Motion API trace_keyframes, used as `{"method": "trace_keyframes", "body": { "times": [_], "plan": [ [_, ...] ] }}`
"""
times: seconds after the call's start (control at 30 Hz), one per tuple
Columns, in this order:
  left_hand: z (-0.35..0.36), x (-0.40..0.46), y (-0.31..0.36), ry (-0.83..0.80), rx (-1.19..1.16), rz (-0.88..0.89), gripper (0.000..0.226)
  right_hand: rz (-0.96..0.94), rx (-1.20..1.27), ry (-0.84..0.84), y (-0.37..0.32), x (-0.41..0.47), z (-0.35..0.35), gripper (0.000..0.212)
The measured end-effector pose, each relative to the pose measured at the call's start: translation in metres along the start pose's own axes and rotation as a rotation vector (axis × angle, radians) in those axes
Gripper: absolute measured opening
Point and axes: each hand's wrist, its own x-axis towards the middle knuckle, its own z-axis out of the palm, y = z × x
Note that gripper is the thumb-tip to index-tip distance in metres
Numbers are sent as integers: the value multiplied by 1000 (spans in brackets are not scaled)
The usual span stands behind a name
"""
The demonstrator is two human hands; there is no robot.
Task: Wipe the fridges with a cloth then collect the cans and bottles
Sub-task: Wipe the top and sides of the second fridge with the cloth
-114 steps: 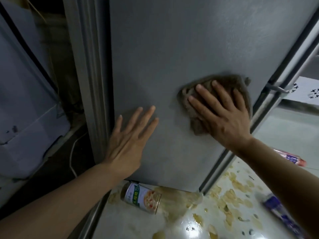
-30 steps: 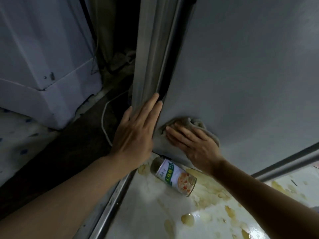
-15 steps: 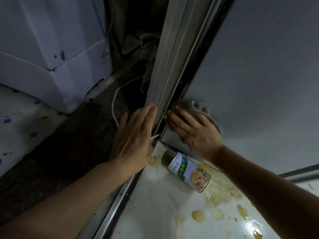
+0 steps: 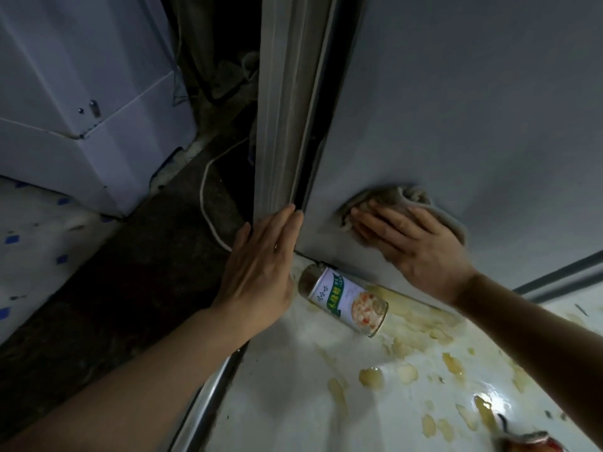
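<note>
Two hands work low on the fridge (image 4: 473,109): your right hand (image 4: 414,246) presses its straight fingers (image 4: 375,220) over the crumpled grey-brown cloth (image 4: 408,197), your left hand (image 4: 261,265) lies flat, fingers together, beside the door edge.

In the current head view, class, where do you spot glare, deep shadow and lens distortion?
Head view: glare on the wet floor lower right; deep shadow in the gap beside the fridge; the wide lens bows the fridge edge.
</note>
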Motion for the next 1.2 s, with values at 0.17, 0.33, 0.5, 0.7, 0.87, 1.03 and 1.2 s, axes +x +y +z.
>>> {"method": "trace_keyframes", "body": {
  "times": [0.17,0.33,0.5,0.7,0.87,1.03,1.2],
  "plan": [
    [17,0,14,-96,4,6,88,36,4,-33,-2,-13,-5,45],
    [25,4,30,-91,-14,-74,85,71,-38,-158,-19,-10,6,57],
    [25,4,33,-94,-11,-72,85,-121,-67,-389,-41,-12,27,82],
    [34,-2,41,-91,6,-21,84,-134,17,-254,-28,-13,9,55],
    [52,6,57,-150,-10,68,79,-29,219,-22,-17,-36,-4,42],
    [73,18,68,-214,51,169,77,6,303,-33,-18,-61,-13,35],
    [84,25,73,-289,186,219,76,24,354,-93,-18,-92,-13,36]
  ]
}}
